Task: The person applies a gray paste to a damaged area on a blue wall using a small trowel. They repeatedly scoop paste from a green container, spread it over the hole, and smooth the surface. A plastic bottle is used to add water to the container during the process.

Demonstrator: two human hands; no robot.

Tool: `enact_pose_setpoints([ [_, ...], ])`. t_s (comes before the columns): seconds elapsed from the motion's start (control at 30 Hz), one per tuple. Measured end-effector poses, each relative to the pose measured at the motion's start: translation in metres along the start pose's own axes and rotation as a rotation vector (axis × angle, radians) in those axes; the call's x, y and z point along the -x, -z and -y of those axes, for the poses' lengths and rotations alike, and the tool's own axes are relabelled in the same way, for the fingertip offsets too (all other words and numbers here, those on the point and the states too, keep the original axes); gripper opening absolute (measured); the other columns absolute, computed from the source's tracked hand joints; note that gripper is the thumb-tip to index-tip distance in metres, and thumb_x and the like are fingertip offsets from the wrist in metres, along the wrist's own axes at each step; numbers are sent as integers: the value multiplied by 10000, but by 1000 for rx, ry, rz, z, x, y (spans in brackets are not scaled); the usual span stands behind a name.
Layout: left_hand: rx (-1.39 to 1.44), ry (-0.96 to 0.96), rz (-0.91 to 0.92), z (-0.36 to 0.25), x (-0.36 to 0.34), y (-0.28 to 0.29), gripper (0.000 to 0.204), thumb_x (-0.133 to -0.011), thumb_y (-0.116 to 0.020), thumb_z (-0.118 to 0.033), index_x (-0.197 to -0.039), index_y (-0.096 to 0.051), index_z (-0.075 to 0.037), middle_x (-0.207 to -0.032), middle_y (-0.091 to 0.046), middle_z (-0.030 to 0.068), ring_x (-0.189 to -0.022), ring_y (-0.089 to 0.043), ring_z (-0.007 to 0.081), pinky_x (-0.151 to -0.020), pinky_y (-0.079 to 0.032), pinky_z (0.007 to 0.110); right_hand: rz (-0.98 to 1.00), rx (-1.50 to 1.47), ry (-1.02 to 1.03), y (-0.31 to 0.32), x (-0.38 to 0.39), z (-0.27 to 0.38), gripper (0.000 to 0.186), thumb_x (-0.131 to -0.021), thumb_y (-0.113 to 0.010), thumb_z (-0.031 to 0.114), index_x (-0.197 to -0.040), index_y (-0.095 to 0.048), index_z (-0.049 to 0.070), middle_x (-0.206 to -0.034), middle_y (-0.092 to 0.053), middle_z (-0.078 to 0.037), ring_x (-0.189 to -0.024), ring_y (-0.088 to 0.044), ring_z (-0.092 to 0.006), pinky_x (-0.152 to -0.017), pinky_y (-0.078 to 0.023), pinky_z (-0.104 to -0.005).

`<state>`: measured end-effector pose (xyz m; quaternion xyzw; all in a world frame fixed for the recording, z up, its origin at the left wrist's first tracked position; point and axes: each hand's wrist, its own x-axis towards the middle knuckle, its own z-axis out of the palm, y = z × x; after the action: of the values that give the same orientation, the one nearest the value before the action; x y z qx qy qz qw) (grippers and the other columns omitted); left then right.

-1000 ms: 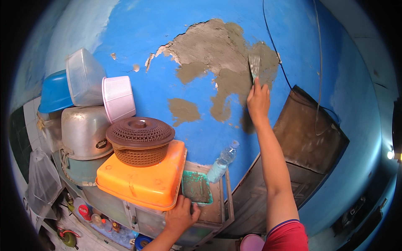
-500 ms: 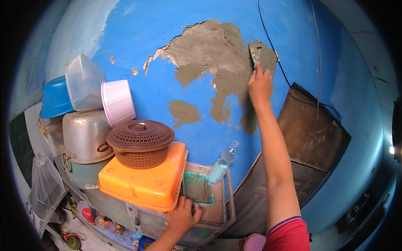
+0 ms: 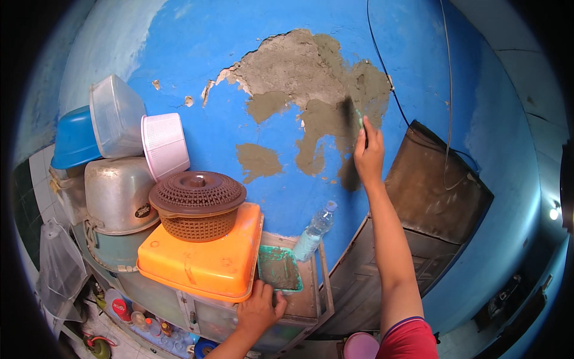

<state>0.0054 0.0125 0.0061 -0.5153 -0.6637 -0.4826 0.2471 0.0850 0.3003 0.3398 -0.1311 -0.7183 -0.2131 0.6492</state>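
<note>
My right hand point(image 3: 369, 154) is raised against the blue wall point(image 3: 287, 179) and grips a small trowel point(image 3: 350, 115), whose blade lies on the grey patch of wet plaster point(image 3: 311, 78) where the paint has come off. My left hand point(image 3: 259, 309) rests low on the edge of a cabinet top, right beside a green tray point(image 3: 278, 269) that holds grey mortar. A plastic bottle point(image 3: 315, 230) stands just behind the tray against the wall.
An orange tub point(image 3: 203, 263) carries a brown lidded basket point(image 3: 196, 203). To the left are stacked a metal pot point(image 3: 116, 194), a pink basket point(image 3: 164, 145), a clear box point(image 3: 115, 113) and a blue basin point(image 3: 75, 139). A dark wooden door point(image 3: 418, 197) stands at right.
My right hand has moved the trowel across the plaster patch, from its right edge a little to the left and down. My left hand has stayed by the green tray.
</note>
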Motion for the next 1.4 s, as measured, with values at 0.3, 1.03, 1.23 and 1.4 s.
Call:
enact_pose_setpoints([
  [0.3,-27,-2,-1,0,1,-2,250,-839,-705,-272,-797,-549,-81,-858,-518,108,-728,-609,322,-630,-508,452,-5,-709,-492,-11,-52,-37,372,-1097,-534,287,-1321,-628,6,-860,-669,-27,-614,-556,-52,-496,-432,-223],
  [1.03,-10,-1,-12,-2,-5,-1,230,-830,-711,-221,-847,-550,-59,-870,-534,134,-712,-611,362,-603,-492,472,60,-503,-647,-15,-48,-53,271,-1080,-543,274,-1067,-618,13,-726,-650,-46,-519,-530,-95,-459,-406,-268],
  [1.23,-19,66,-7,1,-1,1,224,-851,-697,-237,-853,-548,-69,-874,-529,131,-732,-606,356,-624,-489,473,170,-563,-707,12,26,-12,294,-1088,-538,294,-1079,-635,18,-722,-632,-25,-554,-531,-77,-485,-415,-252],
  [1.4,38,24,8,-4,-3,-4,209,-863,-684,-224,-861,-543,-70,-875,-515,135,-766,-596,355,-655,-474,476,545,-435,-716,125,82,62,291,-1084,-566,303,-1125,-671,35,-733,-613,0,-594,-520,-61,-535,-415,-241],
])
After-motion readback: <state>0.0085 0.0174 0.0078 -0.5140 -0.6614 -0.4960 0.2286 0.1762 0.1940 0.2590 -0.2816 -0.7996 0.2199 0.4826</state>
